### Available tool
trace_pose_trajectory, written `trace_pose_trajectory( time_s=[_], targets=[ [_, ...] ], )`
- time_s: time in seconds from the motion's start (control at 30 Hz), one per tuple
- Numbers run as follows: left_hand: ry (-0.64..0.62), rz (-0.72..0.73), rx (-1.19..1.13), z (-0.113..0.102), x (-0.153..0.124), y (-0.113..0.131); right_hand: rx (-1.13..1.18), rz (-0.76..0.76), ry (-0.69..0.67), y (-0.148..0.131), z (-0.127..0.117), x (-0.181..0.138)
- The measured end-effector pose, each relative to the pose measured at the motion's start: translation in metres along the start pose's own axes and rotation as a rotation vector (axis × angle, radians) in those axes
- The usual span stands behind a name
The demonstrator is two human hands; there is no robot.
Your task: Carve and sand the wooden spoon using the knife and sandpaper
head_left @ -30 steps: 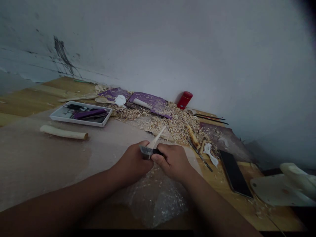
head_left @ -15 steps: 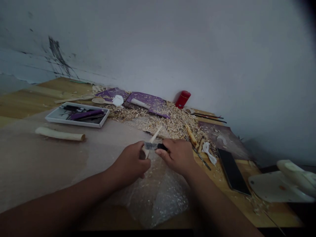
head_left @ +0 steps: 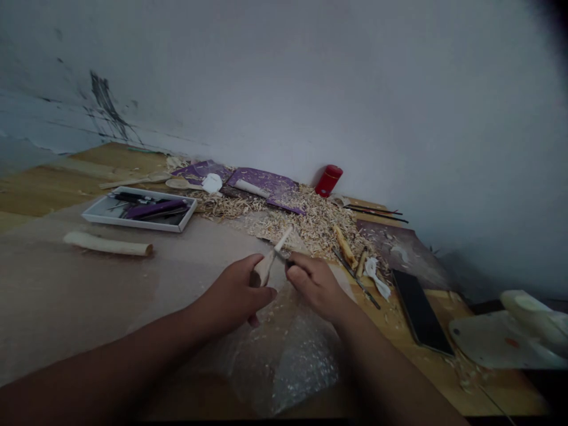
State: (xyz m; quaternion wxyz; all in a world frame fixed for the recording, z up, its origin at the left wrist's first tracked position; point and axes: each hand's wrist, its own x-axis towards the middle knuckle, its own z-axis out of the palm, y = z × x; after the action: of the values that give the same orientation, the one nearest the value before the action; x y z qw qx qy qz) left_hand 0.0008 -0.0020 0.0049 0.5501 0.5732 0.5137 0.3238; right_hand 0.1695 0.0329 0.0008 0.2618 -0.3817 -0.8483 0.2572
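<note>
My left hand [head_left: 237,290] is closed around the broad end of a pale wooden spoon [head_left: 263,267], whose thin handle points up and away from me. In my right hand [head_left: 316,283] is a carving knife [head_left: 282,257], gripped by its dark handle. Its blade lies against the spoon where the handle meets the bowl, and I see it nearly edge-on. My left thumb lies along the near side of the spoon; part of the bowl is hidden in the palm. Both hands are above bubble wrap [head_left: 302,378] spread on the wooden table.
Wood shavings [head_left: 310,219] are heaped behind my hands. A white tray of tools [head_left: 181,225] and a peeled stick [head_left: 109,243] lie left. At right are a dark phone [head_left: 421,313], a thin metal tool [head_left: 366,290] and a white stand [head_left: 488,340]. A red can [head_left: 329,180] stands by the wall.
The knife blade has turned from showing its flat side to nearly edge-on and has moved off my left thumb. My right hand has shifted slightly down, and more of the spoon's bowl shows.
</note>
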Motion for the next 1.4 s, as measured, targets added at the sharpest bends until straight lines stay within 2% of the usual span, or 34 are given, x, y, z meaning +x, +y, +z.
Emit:
trace_pose_trajectory(
  time_s=[0.13, 0.2, 0.23, 0.33, 0.4, 0.53, 0.67, 0.73, 0.8, 0.9, 0.97, 1.03, 1.13, 1.4],
  targets=[
    [-0.012, -0.014, 0.122, -0.003, 0.001, -0.001, 0.356, 0.082, 0.29, 0.011, -0.004, 0.003],
    [-0.058, -0.015, 0.153, -0.006, 0.001, -0.002, 0.394, 0.143, 0.435, 0.014, -0.008, 0.005],
    [-0.098, -0.015, 0.155, -0.008, 0.001, -0.001, 0.384, 0.182, 0.459, 0.015, -0.01, 0.007],
    [-0.185, -0.005, 0.129, -0.015, 0.004, 0.0, 0.319, 0.285, 0.371, 0.017, -0.015, 0.009],
    [-0.161, 0.019, 0.073, -0.02, 0.007, 0.001, 0.331, 0.327, 0.307, 0.018, -0.016, 0.01],
    [0.041, 0.092, -0.097, -0.03, 0.013, 0.005, 0.487, 0.357, 0.253, 0.017, -0.013, 0.008],
    [0.206, 0.166, -0.36, -0.034, 0.017, 0.005, 0.519, 0.353, 0.109, 0.009, -0.007, 0.007],
    [0.274, 0.181, -0.43, -0.035, 0.02, 0.002, 0.438, 0.281, -0.005, 0.002, -0.005, 0.005],
    [0.314, 0.19, -0.404, -0.038, 0.022, 0.0, 0.263, 0.146, -0.086, -0.004, -0.007, 0.003],
    [0.257, 0.169, -0.229, -0.044, 0.025, -0.003, -0.163, -0.024, -0.089, -0.009, -0.012, 0.0],
    [0.205, 0.129, -0.102, -0.046, 0.026, -0.004, -0.447, -0.077, -0.12, -0.011, -0.013, -0.001],
    [0.189, 0.087, -0.002, -0.047, 0.028, -0.006, -0.638, -0.124, -0.182, -0.013, -0.011, -0.001],
    [0.178, 0.06, 0.085, -0.046, 0.029, -0.009, -0.764, -0.182, -0.22, -0.017, -0.002, -0.001],
    [0.156, 0.101, 0.309, -0.042, 0.027, -0.005, -0.83, -0.195, -0.214, -0.016, 0.009, 0.001]
  ],
)
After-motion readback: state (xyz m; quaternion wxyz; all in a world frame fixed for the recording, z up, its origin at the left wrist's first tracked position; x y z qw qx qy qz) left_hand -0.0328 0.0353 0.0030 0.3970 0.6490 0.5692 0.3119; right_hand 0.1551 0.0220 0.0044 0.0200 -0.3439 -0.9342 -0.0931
